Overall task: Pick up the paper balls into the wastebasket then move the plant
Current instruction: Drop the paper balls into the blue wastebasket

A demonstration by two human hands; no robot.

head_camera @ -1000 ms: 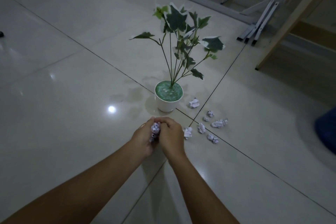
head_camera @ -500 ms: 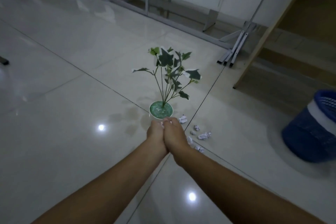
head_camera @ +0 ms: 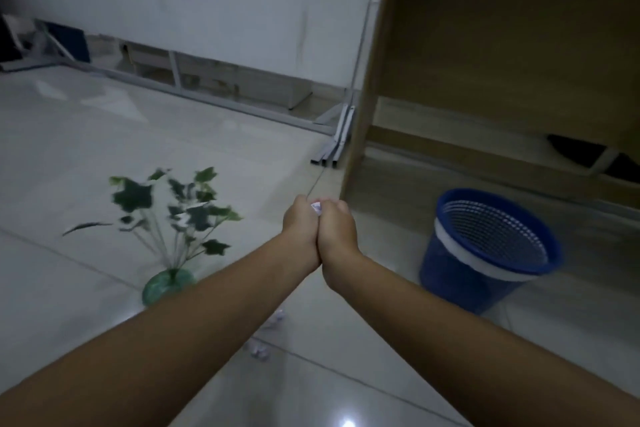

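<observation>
My left hand (head_camera: 300,230) and my right hand (head_camera: 336,232) are pressed together in mid-air, cupped shut around paper balls; a white scrap of a paper ball (head_camera: 316,207) shows between the fingertips. The blue mesh wastebasket (head_camera: 485,250) with a white liner stands on the floor to the right of my hands. The plant (head_camera: 169,215), green leaves in a round pot, stands lower left, partly behind my left forearm. A few loose paper balls (head_camera: 258,350) lie on the tiles between my forearms.
A tall wooden panel (head_camera: 367,80) rises just behind my hands, with a cabinet recess to its right. Folded metal legs (head_camera: 334,146) lie at its foot. A white wall and low metal frame run along the back. Glossy floor tiles spread left.
My joined hands have risen from the floor and swung right toward the wastebasket. The view turned right, so the plant slid to the lower left and the basket came fully into sight.
</observation>
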